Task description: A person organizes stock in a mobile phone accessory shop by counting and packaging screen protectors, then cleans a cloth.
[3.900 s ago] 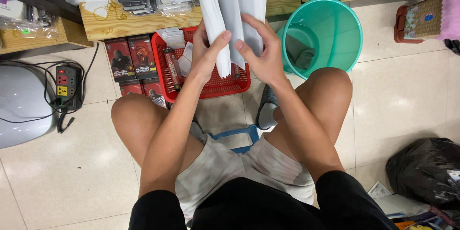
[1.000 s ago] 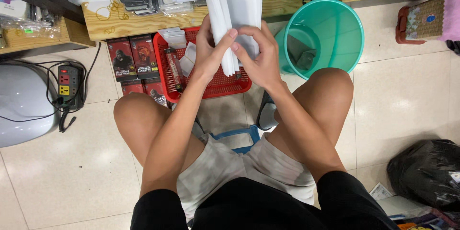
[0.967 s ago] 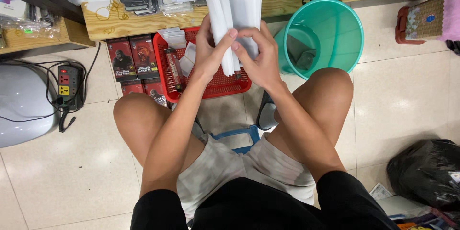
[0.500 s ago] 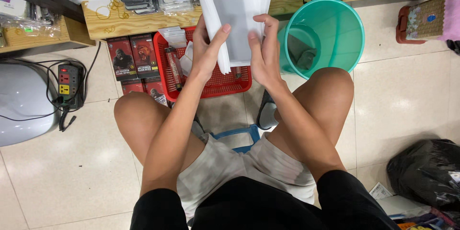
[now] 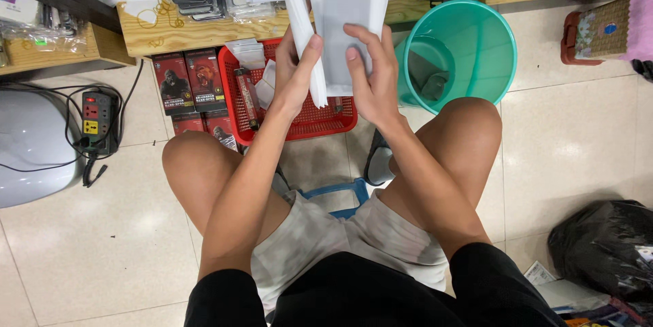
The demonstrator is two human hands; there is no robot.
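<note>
Above the red basket [image 5: 299, 123], two hands hold a bunch of white packets [image 5: 347, 21].

Left hand [image 5: 296, 72] is curled around a thin white packet, thumb pressing its edge, and right hand [image 5: 371, 72] is spread flat with its fingers on the bigger packets, all held up just over the red basket. I think the smooth packets could slide apart and fall, because the hold looks light and they are fanned out. Some might land in the green bin [image 5: 469, 48] right beside the red basket. That bin has something small and dark at the bottom. The red basket holds a few white packets and a long dark pack.
</note>
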